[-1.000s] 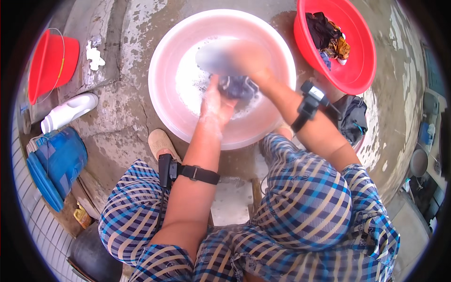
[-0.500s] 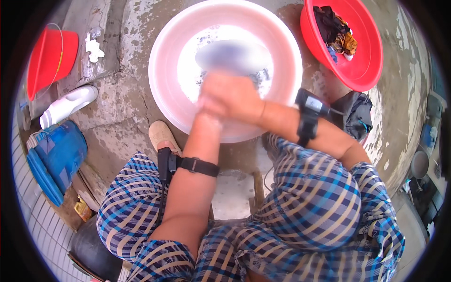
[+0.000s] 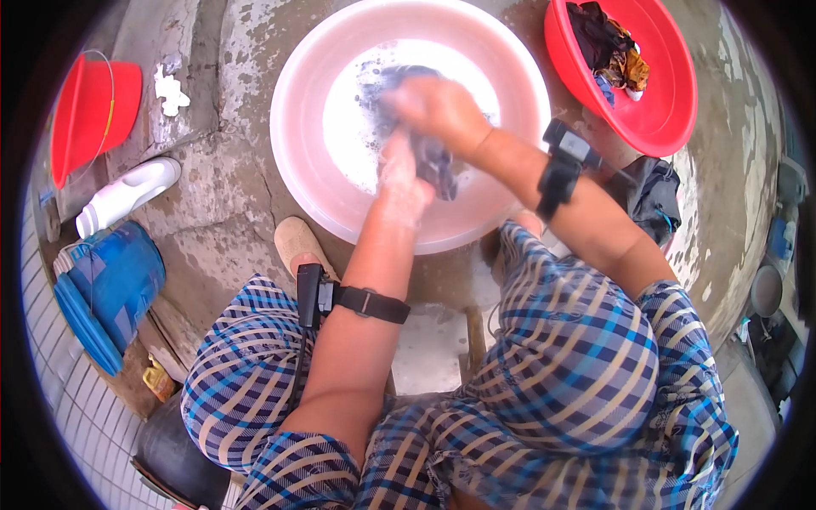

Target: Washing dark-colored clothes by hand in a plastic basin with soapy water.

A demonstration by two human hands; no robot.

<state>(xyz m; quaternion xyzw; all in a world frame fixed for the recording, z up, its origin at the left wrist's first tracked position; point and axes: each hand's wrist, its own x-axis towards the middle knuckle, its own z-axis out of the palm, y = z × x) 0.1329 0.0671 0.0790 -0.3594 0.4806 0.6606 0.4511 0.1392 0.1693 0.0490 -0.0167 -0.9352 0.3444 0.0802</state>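
A dark grey-blue wet cloth (image 3: 436, 167) is bunched up inside a large white and pinkish basin (image 3: 295, 127) with sudsy water. My left hand (image 3: 405, 172) grips the near part of the cloth, its wrist wet with suds. Over the far part my right hand (image 3: 444, 112) bends round the fabric, fingers curled and smeared by motion. Some of the cloth hangs down to the right of my left hand. The exact kind of garment cannot be made out.
At the far right stands a red basin (image 3: 676, 93) with several dark and patterned clothes (image 3: 605, 47). A black bag (image 3: 654, 200) lies below it. On the left are a red bucket (image 3: 93, 119), a white bottle (image 3: 127, 194) and a blue container (image 3: 119, 276).
My hands, pressed together before, have come apart, the right one now farther out over the cloth. The cloth has gone from a blurred stretch beyond my hands to a bunch between and beside them.
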